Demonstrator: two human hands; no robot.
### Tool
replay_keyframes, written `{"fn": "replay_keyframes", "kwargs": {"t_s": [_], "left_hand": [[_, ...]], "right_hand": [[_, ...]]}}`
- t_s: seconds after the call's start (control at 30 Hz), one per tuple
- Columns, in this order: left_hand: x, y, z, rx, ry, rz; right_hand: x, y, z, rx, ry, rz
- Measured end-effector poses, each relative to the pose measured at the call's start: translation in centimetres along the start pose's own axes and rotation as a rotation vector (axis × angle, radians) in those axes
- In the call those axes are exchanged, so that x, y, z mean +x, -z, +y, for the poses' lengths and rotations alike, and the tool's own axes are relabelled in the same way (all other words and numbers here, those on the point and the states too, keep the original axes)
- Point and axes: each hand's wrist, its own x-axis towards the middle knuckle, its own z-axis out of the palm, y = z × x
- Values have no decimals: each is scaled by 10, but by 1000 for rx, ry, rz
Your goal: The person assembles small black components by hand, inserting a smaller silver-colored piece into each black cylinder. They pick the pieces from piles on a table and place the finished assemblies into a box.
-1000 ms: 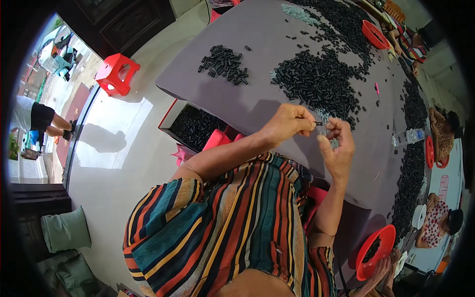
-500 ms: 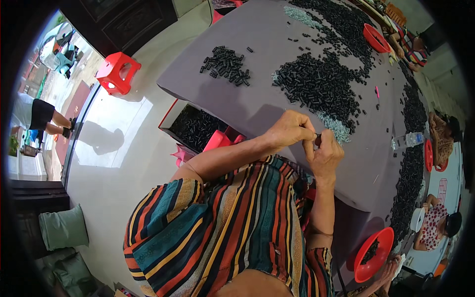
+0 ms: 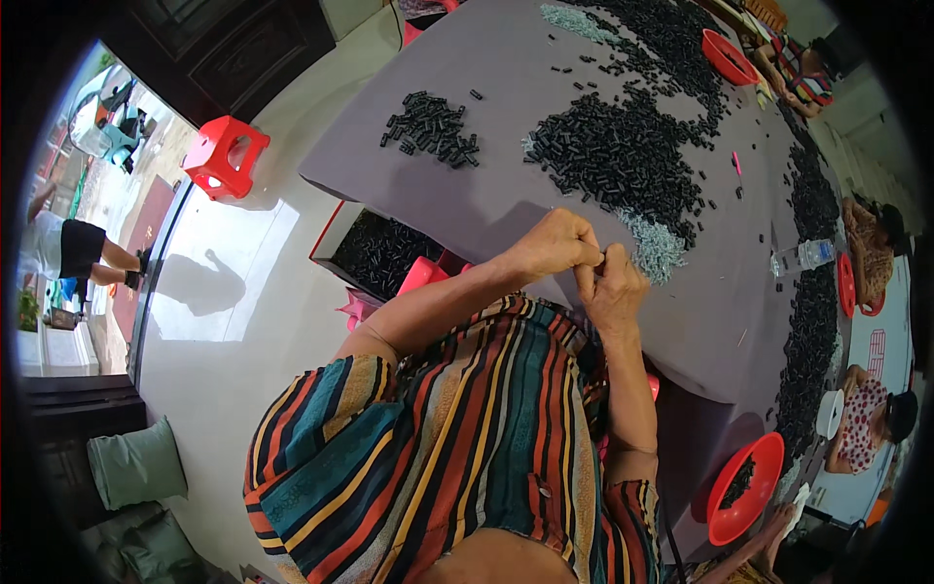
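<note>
Above the near edge of the grey-covered table [image 3: 710, 341], my left hand [image 3: 557, 243] and my right hand [image 3: 617, 297] meet with fingertips pinched together. Whatever lies between the fingers is hidden by them. Just beyond my right hand is a small heap of pale blue-green, slender pieces [image 3: 658, 255]. A large pile of short black tube-shaped pieces [image 3: 608, 151] spreads behind it. Further left sits a smaller group of the same black pieces [image 3: 428, 128].
Below the table's left edge stands an open box [image 3: 375, 251] of black pieces. Red basins [image 3: 754, 506] sit along the right side, where other people [image 3: 866, 419] work. A plastic bottle [image 3: 803, 256] lies on the table. A red stool [image 3: 226, 156] stands on the floor.
Both hands have shifted slightly left and up, still together. A small dark piece seen between the fingers earlier is now hidden. The whole view has turned a little.
</note>
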Motion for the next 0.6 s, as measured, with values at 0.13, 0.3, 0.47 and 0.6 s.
{"fn": "replay_keyframes", "kwargs": {"t_s": [0.13,0.3,0.47,0.6], "left_hand": [[2,2,-1,97,8,-15],[11,21,-9,31,-16,-22],[17,71,6,776,-343,562],[21,121,-11,1023,-350,746]], "right_hand": [[-2,-1,-2,-30,-14,-45],[14,12,2,113,-93,-224],[15,25,41,265,-347,-248],[14,8,34,243,-284,-242]]}}
